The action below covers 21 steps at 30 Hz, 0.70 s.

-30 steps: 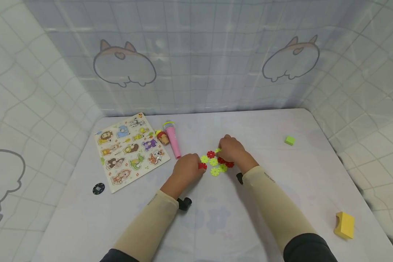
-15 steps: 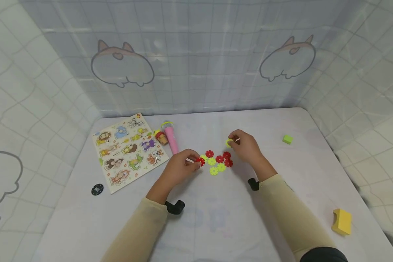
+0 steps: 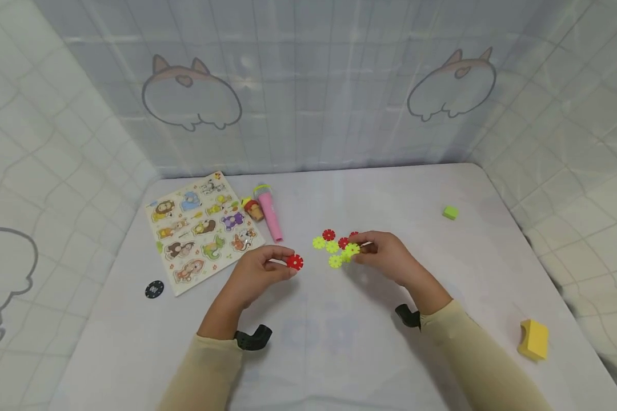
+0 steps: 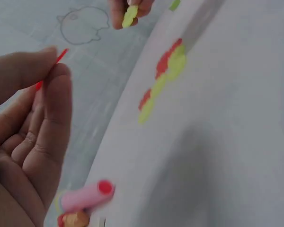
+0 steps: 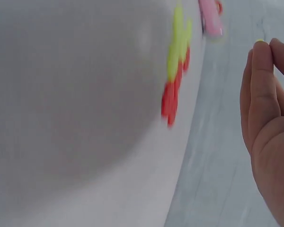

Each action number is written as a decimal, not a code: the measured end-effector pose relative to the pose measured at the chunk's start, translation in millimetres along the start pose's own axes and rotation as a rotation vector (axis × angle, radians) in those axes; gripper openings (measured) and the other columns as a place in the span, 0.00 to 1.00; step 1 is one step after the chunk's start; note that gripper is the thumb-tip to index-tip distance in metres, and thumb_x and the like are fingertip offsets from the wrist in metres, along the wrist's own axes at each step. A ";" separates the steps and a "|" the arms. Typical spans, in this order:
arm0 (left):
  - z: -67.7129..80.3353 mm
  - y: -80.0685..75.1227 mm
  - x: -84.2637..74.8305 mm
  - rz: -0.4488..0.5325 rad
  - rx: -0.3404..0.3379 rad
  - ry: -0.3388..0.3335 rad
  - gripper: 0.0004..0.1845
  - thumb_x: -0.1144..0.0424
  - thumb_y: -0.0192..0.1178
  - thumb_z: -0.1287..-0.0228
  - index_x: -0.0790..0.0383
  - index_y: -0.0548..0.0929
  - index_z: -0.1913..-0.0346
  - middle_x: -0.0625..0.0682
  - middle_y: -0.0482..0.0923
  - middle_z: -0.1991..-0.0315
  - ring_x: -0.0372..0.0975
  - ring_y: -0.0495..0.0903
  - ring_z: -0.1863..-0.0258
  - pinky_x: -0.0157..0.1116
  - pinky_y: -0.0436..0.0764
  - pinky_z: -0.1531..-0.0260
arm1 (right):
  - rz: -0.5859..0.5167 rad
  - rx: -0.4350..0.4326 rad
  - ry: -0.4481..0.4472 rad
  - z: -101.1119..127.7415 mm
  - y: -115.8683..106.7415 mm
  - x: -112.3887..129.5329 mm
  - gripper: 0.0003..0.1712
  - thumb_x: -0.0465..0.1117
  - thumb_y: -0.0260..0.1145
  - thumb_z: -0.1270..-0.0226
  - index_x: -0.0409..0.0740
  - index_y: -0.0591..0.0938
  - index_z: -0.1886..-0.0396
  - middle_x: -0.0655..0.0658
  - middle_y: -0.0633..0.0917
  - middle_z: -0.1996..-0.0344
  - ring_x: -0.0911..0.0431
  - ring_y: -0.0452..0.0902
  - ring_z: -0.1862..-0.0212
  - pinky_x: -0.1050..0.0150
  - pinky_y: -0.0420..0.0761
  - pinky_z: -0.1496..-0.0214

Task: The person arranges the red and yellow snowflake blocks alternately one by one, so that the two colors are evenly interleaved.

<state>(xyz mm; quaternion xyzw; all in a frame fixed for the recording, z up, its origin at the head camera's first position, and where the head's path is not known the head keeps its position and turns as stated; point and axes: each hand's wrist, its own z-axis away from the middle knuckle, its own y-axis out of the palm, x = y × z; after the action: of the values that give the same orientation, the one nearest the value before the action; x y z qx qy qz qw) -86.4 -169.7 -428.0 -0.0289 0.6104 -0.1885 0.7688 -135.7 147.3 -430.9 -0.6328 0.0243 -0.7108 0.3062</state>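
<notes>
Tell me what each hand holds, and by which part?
The left hand pinches a red disc by its edge; the right hand pinches a yellow-green disc by its edge.

The left hand pinched a red flower disc; the right hand pinched a yellow-green one. The far-left microphone was pink.
</notes>
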 end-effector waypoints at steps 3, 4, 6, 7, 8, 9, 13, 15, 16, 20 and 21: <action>9.2 -4.6 7.1 -0.076 0.009 -0.020 0.20 0.61 0.78 0.41 0.53 0.88 0.45 0.47 0.89 0.57 0.41 0.88 0.57 0.42 0.85 0.54 | 0.052 0.074 -0.032 0.4 20.8 10.2 0.23 0.36 0.77 0.35 0.43 0.86 0.41 0.49 0.85 0.48 0.52 0.81 0.51 0.61 0.84 0.55; 12.1 -6.4 9.2 -0.102 0.009 -0.027 0.20 0.61 0.78 0.41 0.53 0.88 0.45 0.47 0.89 0.58 0.40 0.88 0.57 0.42 0.85 0.55 | 0.083 0.100 -0.046 -0.8 28.7 13.8 0.23 0.37 0.77 0.36 0.43 0.87 0.41 0.50 0.85 0.49 0.53 0.81 0.52 0.61 0.84 0.56; 17.2 -10.1 13.8 -0.137 0.002 -0.037 0.19 0.61 0.78 0.41 0.53 0.89 0.46 0.46 0.89 0.59 0.39 0.88 0.58 0.41 0.84 0.56 | 0.139 0.152 -0.074 -4.6 45.3 21.0 0.22 0.38 0.77 0.36 0.44 0.87 0.41 0.53 0.86 0.51 0.56 0.82 0.53 0.63 0.84 0.56; 19.5 -11.9 16.0 -0.149 -0.001 -0.042 0.19 0.61 0.77 0.40 0.53 0.89 0.46 0.46 0.89 0.59 0.39 0.88 0.58 0.41 0.84 0.56 | 0.163 0.176 -0.092 -6.7 53.5 24.5 0.22 0.38 0.78 0.36 0.44 0.87 0.42 0.53 0.87 0.52 0.57 0.83 0.54 0.63 0.84 0.55; 21.9 -13.9 18.1 -0.162 -0.003 -0.043 0.18 0.61 0.77 0.40 0.53 0.89 0.46 0.46 0.89 0.59 0.39 0.88 0.59 0.40 0.84 0.56 | 0.188 0.198 -0.108 -9.0 61.8 27.5 0.22 0.38 0.78 0.36 0.44 0.88 0.42 0.54 0.87 0.52 0.57 0.83 0.54 0.63 0.84 0.56; 24.1 -15.9 20.1 -0.173 -0.006 -0.047 0.18 0.62 0.77 0.40 0.54 0.90 0.46 0.46 0.89 0.59 0.39 0.88 0.59 0.40 0.84 0.57 | 0.215 0.218 -0.127 -11.4 70.2 29.4 0.21 0.38 0.78 0.37 0.44 0.88 0.43 0.54 0.87 0.53 0.58 0.83 0.55 0.64 0.84 0.55; 31.0 -24.5 28.3 -0.273 -0.023 -0.063 0.17 0.61 0.76 0.40 0.54 0.91 0.48 0.46 0.88 0.58 0.38 0.87 0.61 0.40 0.83 0.58 | 0.339 0.277 -0.204 -18.6 100.6 36.6 0.20 0.37 0.77 0.36 0.42 0.88 0.45 0.52 0.87 0.54 0.59 0.81 0.57 0.66 0.82 0.54; 33.3 -28.2 32.8 -0.336 -0.028 -0.080 0.17 0.61 0.76 0.41 0.53 0.91 0.48 0.46 0.88 0.59 0.38 0.86 0.62 0.41 0.83 0.59 | 0.439 0.298 -0.225 -21.3 114.3 40.5 0.19 0.37 0.77 0.37 0.42 0.88 0.45 0.51 0.86 0.55 0.58 0.80 0.57 0.65 0.80 0.51; 33.9 -29.6 35.2 -0.370 -0.033 -0.089 0.16 0.61 0.76 0.41 0.53 0.91 0.48 0.46 0.87 0.59 0.37 0.85 0.63 0.41 0.82 0.60 | 0.487 0.302 -0.223 -21.9 120.5 42.7 0.20 0.37 0.78 0.37 0.42 0.88 0.45 0.51 0.86 0.56 0.58 0.79 0.56 0.65 0.80 0.50; 35.3 -31.2 43.4 -0.474 -0.040 -0.109 0.15 0.62 0.76 0.41 0.54 0.92 0.50 0.46 0.87 0.60 0.38 0.83 0.62 0.43 0.82 0.59 | 0.668 0.313 -0.236 -21.0 139.4 49.1 0.21 0.39 0.79 0.38 0.44 0.89 0.45 0.51 0.84 0.55 0.58 0.78 0.53 0.65 0.80 0.47; 35.6 -31.0 45.0 -0.501 -0.045 -0.111 0.14 0.62 0.76 0.41 0.54 0.92 0.51 0.46 0.87 0.60 0.39 0.83 0.61 0.43 0.82 0.58 | 0.704 0.311 -0.247 -20.3 143.1 49.5 0.20 0.40 0.79 0.38 0.45 0.89 0.45 0.51 0.84 0.54 0.58 0.78 0.52 0.66 0.80 0.46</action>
<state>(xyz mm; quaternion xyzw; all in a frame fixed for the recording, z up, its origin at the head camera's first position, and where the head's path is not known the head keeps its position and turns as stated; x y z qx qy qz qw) -52.3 -219.6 -452.3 -0.2065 0.5452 -0.3574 0.7296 -96.9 1.0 -451.6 -0.6126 0.0948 -0.4766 0.6234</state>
